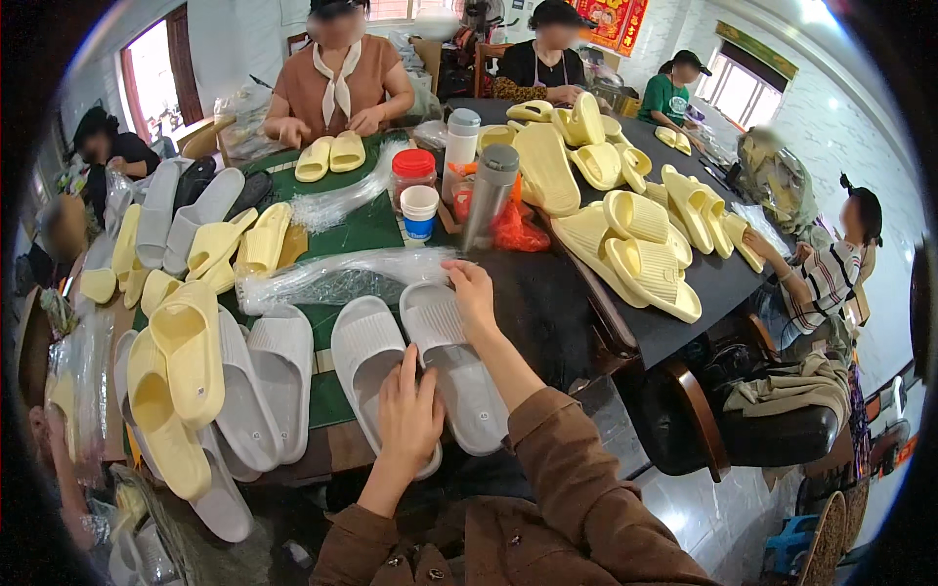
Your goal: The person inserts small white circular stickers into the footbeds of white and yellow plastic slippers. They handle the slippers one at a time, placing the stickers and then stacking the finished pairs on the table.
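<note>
A pair of grey slide slippers lies side by side at the table's near edge: the left slipper [366,327] and the right slipper [469,391]. My left hand [408,415] rests over their inner edges, its fingers stretched out toward the straps. Beyond the right slipper's toe, my right hand [473,298] pinches the end of a stack of clear plastic bags [342,278] lying across the table. To the left are more grey slippers [280,381], and yellow slippers [188,342] are piled partly over them.
A steel thermos [490,195], a paper cup [419,213] and a red-lidded jar [412,171] stand past the bags. Yellow slippers [640,254] crowd the dark table at right. Several people sit around; a black chair [782,430] stands at right.
</note>
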A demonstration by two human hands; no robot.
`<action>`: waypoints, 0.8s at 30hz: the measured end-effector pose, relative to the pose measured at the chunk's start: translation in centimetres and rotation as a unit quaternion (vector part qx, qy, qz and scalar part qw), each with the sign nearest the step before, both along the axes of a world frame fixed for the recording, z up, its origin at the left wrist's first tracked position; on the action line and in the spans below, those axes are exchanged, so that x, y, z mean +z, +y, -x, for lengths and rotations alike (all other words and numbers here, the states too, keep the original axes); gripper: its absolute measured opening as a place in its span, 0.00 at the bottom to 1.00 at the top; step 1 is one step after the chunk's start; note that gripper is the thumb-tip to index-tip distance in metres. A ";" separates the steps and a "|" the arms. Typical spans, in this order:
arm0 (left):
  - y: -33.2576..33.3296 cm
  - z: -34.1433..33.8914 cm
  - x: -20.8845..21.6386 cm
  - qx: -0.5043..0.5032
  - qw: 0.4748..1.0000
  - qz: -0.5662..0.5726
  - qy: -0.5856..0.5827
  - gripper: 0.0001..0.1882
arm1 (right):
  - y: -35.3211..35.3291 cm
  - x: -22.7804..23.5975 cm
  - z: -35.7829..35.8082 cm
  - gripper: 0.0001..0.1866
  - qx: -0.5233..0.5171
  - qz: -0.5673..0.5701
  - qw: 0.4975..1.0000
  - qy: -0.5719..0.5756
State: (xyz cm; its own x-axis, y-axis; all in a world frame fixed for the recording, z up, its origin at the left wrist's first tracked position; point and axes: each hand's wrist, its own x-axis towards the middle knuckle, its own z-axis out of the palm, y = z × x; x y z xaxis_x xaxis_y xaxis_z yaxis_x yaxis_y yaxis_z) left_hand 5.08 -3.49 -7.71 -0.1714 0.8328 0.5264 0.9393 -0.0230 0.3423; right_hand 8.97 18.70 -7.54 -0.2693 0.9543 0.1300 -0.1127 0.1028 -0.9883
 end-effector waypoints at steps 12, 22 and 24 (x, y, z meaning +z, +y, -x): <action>0.0 -0.2 0.3 -0.002 1.000 -0.023 0.002 0.20 | 1.1 -1.3 0.4 0.10 -0.022 0.031 0.996 -0.082; -0.5 0.8 0.4 -0.024 0.999 -0.032 -0.024 0.19 | -0.7 -0.3 0.5 0.09 -0.072 -0.090 0.993 -0.039; -0.5 0.6 0.8 -0.032 0.998 -0.029 -0.036 0.18 | 0.5 -1.0 0.2 0.09 -0.157 -0.218 0.960 -0.074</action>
State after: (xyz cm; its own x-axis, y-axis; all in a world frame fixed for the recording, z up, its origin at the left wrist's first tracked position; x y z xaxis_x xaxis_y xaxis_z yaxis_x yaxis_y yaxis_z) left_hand 4.50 -4.00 -6.92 -0.1590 0.8120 0.5616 0.9080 -0.1031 0.4061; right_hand 8.75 19.23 -8.57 -0.0236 0.8551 0.5179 0.1303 0.5162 -0.8465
